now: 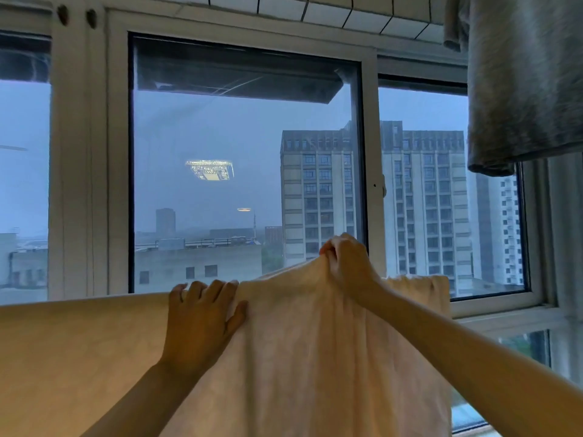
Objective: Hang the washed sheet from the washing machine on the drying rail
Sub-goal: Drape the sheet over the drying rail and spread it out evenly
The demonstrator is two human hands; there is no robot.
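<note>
Head view: the washed sheet [284,357], pale peach, is already draped over the top line where the drying rail must run. The rail itself is hidden under the cloth. The step in hand looks like spreading and levelling the sheet along that line.

To do it well, one hand should pin the settled part while the other draws the bunched cloth sideways to the right. The top fold should stay level, so that both falls hang evenly and the damp weight does not drag it off.

The left hand [202,320] lies flat on the front of the sheet. Its grip is apart, with the fingers straight up to the top edge and the thumb spread, pressing rather than holding.

The right hand [345,263] is raised just above the line, its grip clamped on a pinched ridge of sheet.

A grey garment [520,89] hangs at the upper right, well apart from both hands.
</note>
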